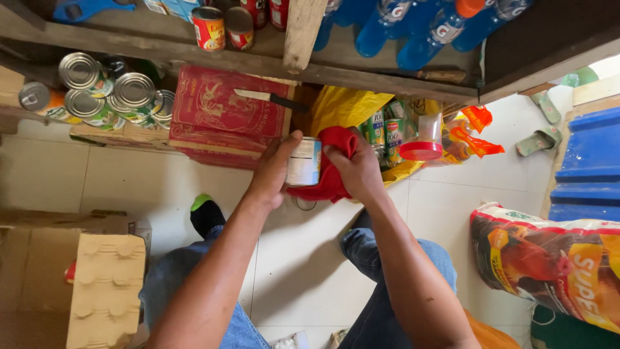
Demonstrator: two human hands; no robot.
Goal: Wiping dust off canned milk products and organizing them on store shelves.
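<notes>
Can [303, 161] with pale label held mid-scene above tiled floor [116, 181], left hand [274, 171] clamped round its side. Right hand [358, 169] closed on red cloth [332, 165] pressed against can. Knife [268, 97] lies on red box [219, 113] just beyond. Risk: can slips from the one-handed grip if cloth drags it; would drop to floor.

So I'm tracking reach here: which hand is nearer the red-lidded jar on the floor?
Right. The right hand, pressing the red cloth to the can, sits just left of the jar. The left hand grips the can's far side, farther away.
</notes>
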